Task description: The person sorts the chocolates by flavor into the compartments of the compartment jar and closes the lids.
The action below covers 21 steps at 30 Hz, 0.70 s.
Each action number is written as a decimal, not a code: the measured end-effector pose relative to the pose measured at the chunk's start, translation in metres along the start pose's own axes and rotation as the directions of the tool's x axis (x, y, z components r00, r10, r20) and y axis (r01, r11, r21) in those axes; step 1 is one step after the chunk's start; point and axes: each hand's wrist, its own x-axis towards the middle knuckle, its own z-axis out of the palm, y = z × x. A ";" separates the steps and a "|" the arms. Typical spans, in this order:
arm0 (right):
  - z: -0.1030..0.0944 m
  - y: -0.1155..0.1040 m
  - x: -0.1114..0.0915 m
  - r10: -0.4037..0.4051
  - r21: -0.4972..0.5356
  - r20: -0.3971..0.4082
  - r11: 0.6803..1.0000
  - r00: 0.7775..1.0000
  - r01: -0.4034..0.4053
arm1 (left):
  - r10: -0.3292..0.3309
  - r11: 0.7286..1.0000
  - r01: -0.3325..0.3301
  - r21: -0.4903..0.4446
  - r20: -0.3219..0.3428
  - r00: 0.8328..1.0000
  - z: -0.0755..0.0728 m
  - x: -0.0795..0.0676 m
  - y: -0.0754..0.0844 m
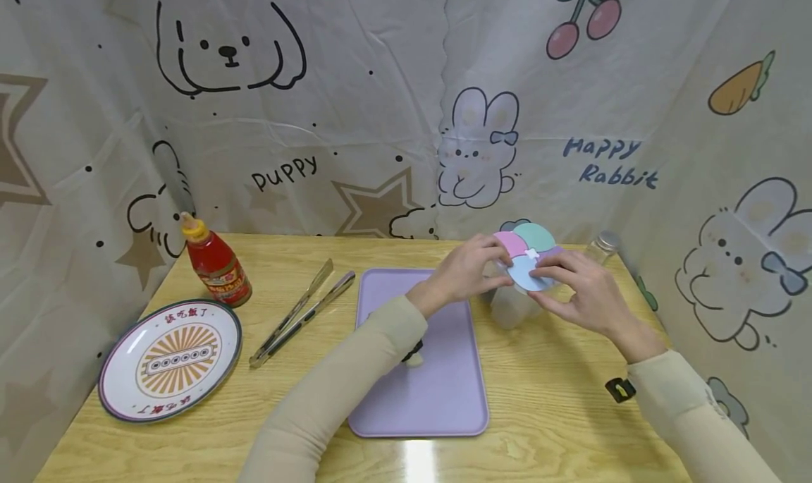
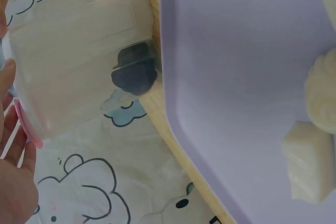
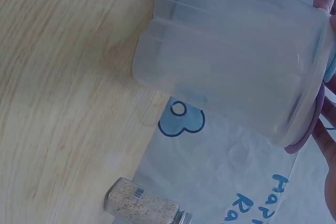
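A translucent plastic canister (image 1: 509,308) stands on the table right of the lilac tray (image 1: 444,398). Its round lid (image 1: 536,236) has pink, green, purple and blue sections around a white centre. My left hand (image 1: 463,270) grips the lid's left side, by the pink and blue sections. From the right, my right hand (image 1: 586,292) pinches the lid at its blue section, fingers on top and thumb at the rim. Through the canister wall, dark shapes (image 2: 135,72) show low down in the left wrist view. My left forearm covers part of the tray.
On the tray lie a pale chunk (image 2: 310,163) and a pale ridged piece (image 2: 323,93). Left of it are metal tongs (image 1: 301,314), an oval plate (image 1: 171,359) and a red sauce bottle (image 1: 218,264). A glass shaker of beige grains (image 3: 139,203) stands at the back right.
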 end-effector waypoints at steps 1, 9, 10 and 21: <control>0.000 0.000 0.000 -0.002 -0.006 0.000 1.000 1.000 0.002 | 0.002 1.000 -0.002 0.000 -0.001 1.000 0.000 0.000 0.000; -0.002 0.003 0.001 -0.035 -0.066 0.024 0.997 0.999 0.036 | 0.008 1.000 -0.009 -0.002 -0.027 1.000 0.003 0.000 0.000; -0.002 0.003 0.001 -0.041 -0.073 0.023 0.996 0.999 0.043 | 0.006 1.000 -0.006 -0.005 -0.030 1.000 0.003 0.000 0.000; -0.010 0.005 0.011 -0.059 -0.055 -0.004 0.997 0.998 0.059 | -0.024 0.999 0.023 -0.036 -0.036 0.999 0.003 0.001 -0.001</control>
